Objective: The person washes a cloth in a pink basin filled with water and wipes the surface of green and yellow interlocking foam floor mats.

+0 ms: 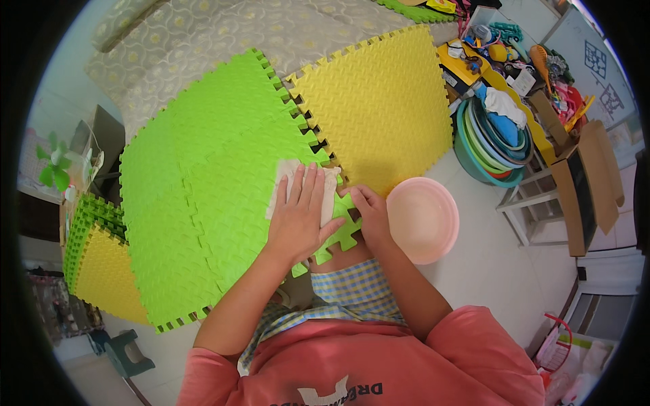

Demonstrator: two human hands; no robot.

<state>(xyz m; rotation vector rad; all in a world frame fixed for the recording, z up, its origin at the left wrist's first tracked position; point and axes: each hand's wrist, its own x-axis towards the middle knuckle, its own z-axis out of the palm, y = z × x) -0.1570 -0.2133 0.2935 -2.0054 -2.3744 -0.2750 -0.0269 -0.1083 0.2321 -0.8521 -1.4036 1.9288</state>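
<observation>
My left hand (298, 218) lies flat, fingers pointing away from me, on a pale cloth (279, 190) spread over a green interlocking foam mat (228, 137). The cloth shows on both sides of the fingers. My right hand (369, 208) pinches the toothed edge of the green mat near its right corner. Beyond it, a yellow foam mat (376, 106) lies against the green one, with gaps along the jagged seam. A pink basin (422, 221) stands on the floor just right of my right forearm; it seems to hold cloudy liquid.
Nested plastic basins (490, 170) with cloths sit on a stand at the right, beside an open cardboard box (574, 198) and piled toys. A patterned cover (203, 40) lies behind the mats. More yellow and green mats (109, 274) lean at the left, near a dark green stool (127, 352).
</observation>
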